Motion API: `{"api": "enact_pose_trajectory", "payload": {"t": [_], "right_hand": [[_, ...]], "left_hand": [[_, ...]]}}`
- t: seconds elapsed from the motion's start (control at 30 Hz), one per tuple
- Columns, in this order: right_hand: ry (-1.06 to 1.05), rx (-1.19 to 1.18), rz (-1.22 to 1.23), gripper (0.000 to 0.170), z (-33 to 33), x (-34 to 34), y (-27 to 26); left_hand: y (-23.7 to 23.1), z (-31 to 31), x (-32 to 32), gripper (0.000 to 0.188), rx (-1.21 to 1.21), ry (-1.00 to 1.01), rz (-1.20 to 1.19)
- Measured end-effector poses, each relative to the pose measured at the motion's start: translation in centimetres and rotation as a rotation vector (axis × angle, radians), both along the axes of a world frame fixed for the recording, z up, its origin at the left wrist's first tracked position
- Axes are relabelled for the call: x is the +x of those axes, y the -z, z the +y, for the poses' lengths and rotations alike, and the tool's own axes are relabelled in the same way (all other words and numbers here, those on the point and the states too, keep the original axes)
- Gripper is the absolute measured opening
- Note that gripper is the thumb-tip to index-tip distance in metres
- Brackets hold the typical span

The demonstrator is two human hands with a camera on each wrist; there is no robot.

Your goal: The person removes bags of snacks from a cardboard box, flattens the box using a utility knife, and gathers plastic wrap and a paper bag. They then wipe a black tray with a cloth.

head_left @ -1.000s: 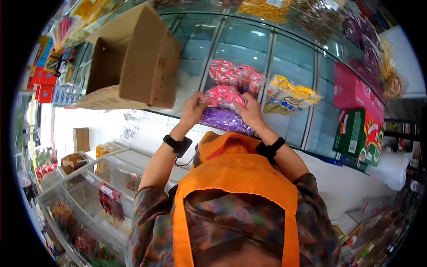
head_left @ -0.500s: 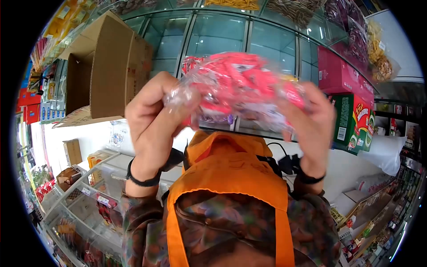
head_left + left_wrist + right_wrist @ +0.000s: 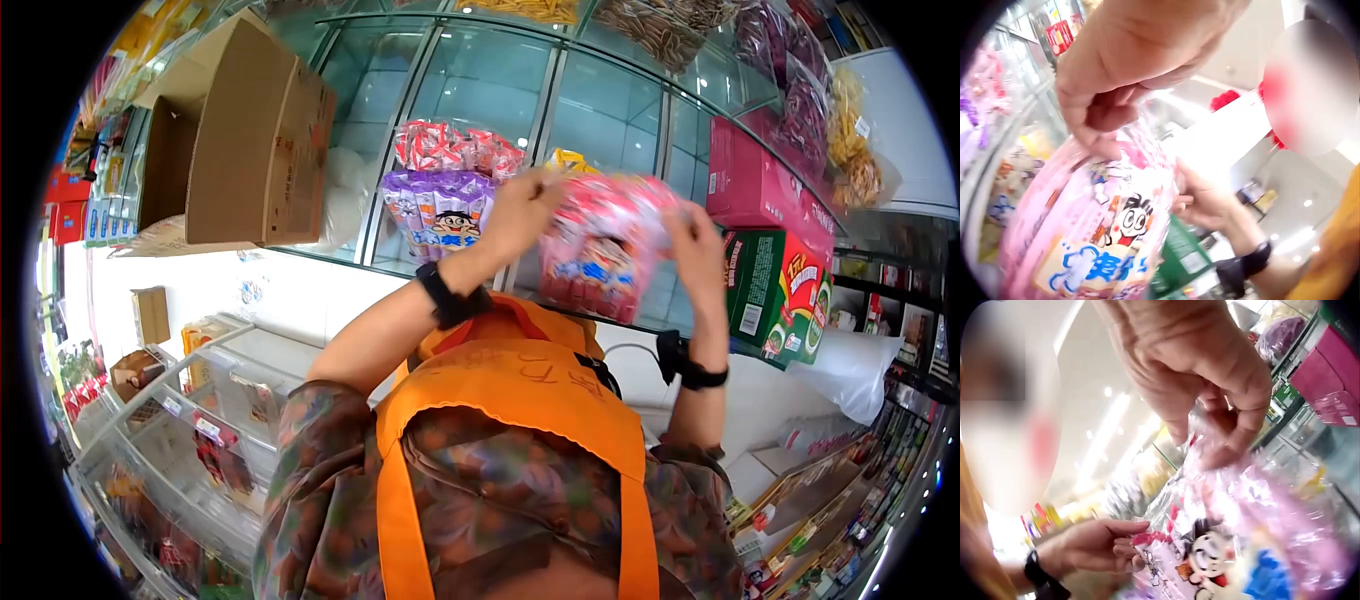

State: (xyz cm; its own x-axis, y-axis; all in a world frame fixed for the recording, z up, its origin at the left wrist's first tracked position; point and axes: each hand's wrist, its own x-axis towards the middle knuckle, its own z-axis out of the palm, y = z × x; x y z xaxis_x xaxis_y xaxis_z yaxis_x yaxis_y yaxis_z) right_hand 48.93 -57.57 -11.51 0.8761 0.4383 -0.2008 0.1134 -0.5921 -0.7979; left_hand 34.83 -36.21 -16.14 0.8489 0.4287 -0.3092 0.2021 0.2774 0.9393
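Two hands on one pink bag, left hand pinching the top at one end, right hand pinching the other, fingers curled in on crinkled plastic. Upright at the near edge of the glass counter, between a purple bag and a green box; can't tell if resting on the glass or just above. Right behind, mostly blocked by the pink bag and left hand, a yellow bag. Off to the left, purple bag right in front of a red bag. Farther left, a big carton, mouth facing left. Over on the right, a magenta box just beside the green box, plus a limp pale bag. Texture-wise: clear shiny plastic on the pink bag, lots of glare, ridges from narrow packs inside, cartoon face and blue lettering on the front. Stiff brown cardboard for the carton, smooth see-through panes for the counter, soft orange cloth on the apron.
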Motion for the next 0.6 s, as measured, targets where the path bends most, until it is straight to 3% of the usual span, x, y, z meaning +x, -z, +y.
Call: {"api": "enact_pose_trajectory", "payload": {"t": [0.03, 0.1, 0.13, 0.2, 0.3, 0.33, 0.43, 0.53, 0.6], "right_hand": [[-0.093, -0.106, -0.114, 0.032, 0.1, -0.1, 1.3], [-0.283, -0.305, -0.341, 0.046, 1.5, -1.0, 3.3], [-0.294, -0.338, -0.318, 0.052, 1.9, -1.7, 4.6], [-0.339, -0.409, -0.284, 0.065, 2.7, -2.5, 6.6], [-0.305, -0.354, -0.376, 0.071, 3.8, -3.1, 6.8], [-0.393, -0.270, -0.532, 0.068, 3.9, -2.9, 5.9], [-0.593, -0.174, -0.644, 0.073, 5.6, -3.1, 2.9], [-0.842, -0.679, -0.242, 0.079, 9.7, -4.9, 2.1], [-0.912, -0.650, -0.527, 0.082, 9.2, -3.9, 6.9]], "left_hand": [[3.2, 0.2, 0.2, 0.012, 0.009, -0.093, 0.112], [4.9, -0.3, -0.8, 0.011, 0.162, -0.041, 0.079], [5.4, -0.6, -1.8, 0.010, 0.237, -0.015, 0.074], [4.4, -1.1, -2.8, 0.014, 0.166, 0.030, 0.015], [3.8, -1.1, -4.1, 0.014, 0.131, -0.041, 0.052], [3.2, -0.9, -4.9, 0.013, 0.127, -0.076, 0.073], [4.0, -0.5, -7.4, 0.011, 0.078, -0.174, 0.098], [4.7, -0.4, -9.7, 0.010, 0.139, -0.276, 0.121], [4.1, -0.8, -10.9, 0.010, 0.188, -0.336, 0.165]]}}
